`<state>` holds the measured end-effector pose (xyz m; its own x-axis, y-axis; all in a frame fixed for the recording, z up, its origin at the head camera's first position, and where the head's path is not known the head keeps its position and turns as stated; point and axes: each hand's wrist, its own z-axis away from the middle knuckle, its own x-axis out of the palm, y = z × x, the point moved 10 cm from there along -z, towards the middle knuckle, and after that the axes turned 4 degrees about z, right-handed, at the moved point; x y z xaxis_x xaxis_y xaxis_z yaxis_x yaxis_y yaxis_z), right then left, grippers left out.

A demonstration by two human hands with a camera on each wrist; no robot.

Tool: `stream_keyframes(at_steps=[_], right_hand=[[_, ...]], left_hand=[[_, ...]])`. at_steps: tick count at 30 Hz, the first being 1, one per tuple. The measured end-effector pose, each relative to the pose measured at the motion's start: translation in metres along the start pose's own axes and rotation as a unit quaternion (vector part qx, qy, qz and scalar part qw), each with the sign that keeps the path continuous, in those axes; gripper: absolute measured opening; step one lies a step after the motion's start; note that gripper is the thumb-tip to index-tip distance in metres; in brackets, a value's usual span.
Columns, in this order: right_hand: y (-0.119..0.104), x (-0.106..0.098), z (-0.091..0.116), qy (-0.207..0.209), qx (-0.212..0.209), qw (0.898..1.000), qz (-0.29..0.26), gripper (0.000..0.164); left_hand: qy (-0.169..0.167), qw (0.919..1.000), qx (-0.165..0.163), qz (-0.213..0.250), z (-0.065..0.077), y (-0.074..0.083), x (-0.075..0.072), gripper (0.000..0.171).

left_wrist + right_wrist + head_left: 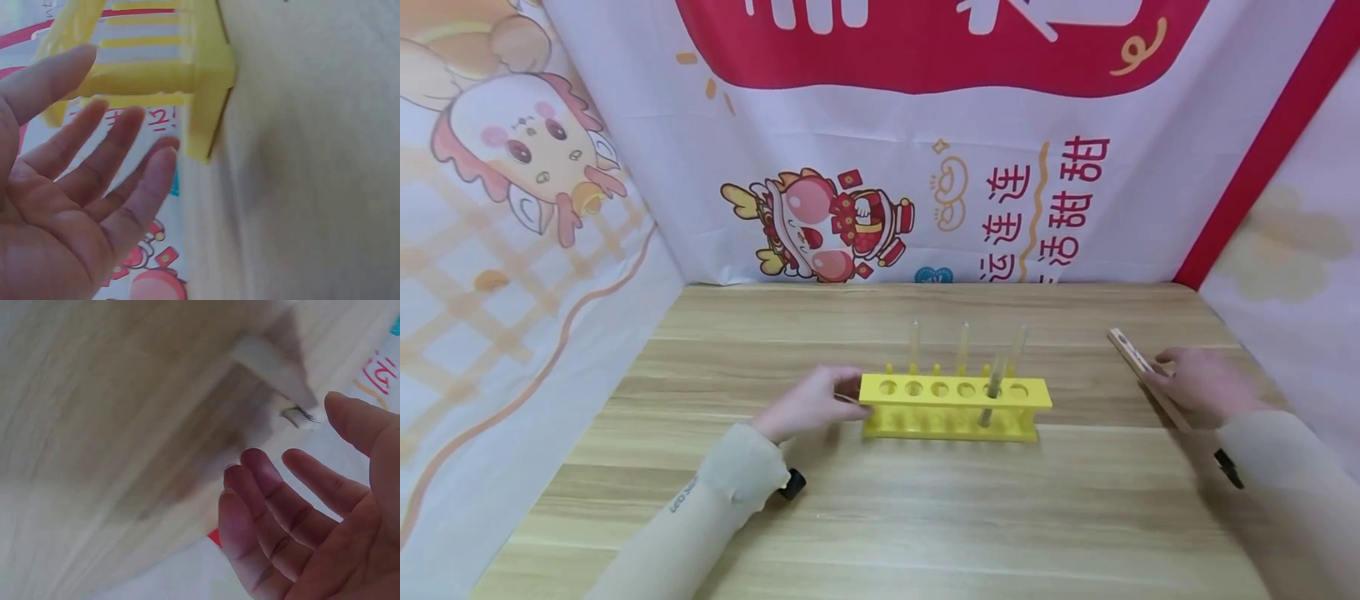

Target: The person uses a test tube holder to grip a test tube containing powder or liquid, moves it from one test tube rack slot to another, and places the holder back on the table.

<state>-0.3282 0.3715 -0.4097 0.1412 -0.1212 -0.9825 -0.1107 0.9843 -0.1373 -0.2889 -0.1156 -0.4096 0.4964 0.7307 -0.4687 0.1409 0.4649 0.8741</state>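
A yellow test tube rack (955, 390) stands on the wooden table. One glass test tube (997, 375) leans in a front hole, and three more tubes rise along its back row of pegs. At the rack's left end is my left hand (812, 404). The left wrist view shows its fingers loosely spread, with the thumb overlapping the rack's end. Over on the right, my right hand (1210, 383) hovers beside a wooden test tube holder (1138, 358). Its fingers are relaxed and apart from the holder (269, 365) in the right wrist view.
The wood-grain table (910, 517) ends at a printed cloth backdrop (880, 125). Cloth walls also close off the left (490, 275) and right (1300, 225) sides. Black clips or straps sit at both sleeve cuffs.
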Motion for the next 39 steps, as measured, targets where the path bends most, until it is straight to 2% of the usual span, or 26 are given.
stream_keyframes(at_steps=[5,10,16,21,27,33,39], right_hand=[[0.006,0.006,-0.005,-0.003,0.017,1.0,-0.003,0.054],[0.004,0.007,-0.005,-0.006,0.031,0.999,-0.023,0.043],[0.001,0.007,0.002,0.007,0.028,0.999,-0.022,0.025],[-0.002,0.004,0.008,0.021,0.023,0.999,-0.026,0.022],[-0.015,-0.019,0.02,0.052,-0.004,0.997,-0.053,0.026],[-0.042,-0.044,0.039,0.082,-0.023,0.99,-0.11,0.031],[-0.072,-0.071,0.059,0.163,-0.063,0.975,-0.134,0.024]], left_hand=[[0.007,0.9998,-0.012,0.017,-0.007,-0.007,0.007,0.026],[0.0,0.9985,-0.029,0.045,-0.012,-0.013,0.013,0.028],[0.0,0.9981,-0.035,0.05,-0.015,-0.018,0.015,0.029],[-0.001,0.9981,-0.033,0.052,-0.012,-0.019,0.018,0.027],[0.001,0.9987,-0.023,0.046,-0.013,-0.017,0.015,0.028],[0.001,0.9993,-0.018,0.033,-0.015,-0.017,0.014,0.029],[0.002,0.9995,-0.009,0.03,-0.014,-0.016,0.015,0.028]])
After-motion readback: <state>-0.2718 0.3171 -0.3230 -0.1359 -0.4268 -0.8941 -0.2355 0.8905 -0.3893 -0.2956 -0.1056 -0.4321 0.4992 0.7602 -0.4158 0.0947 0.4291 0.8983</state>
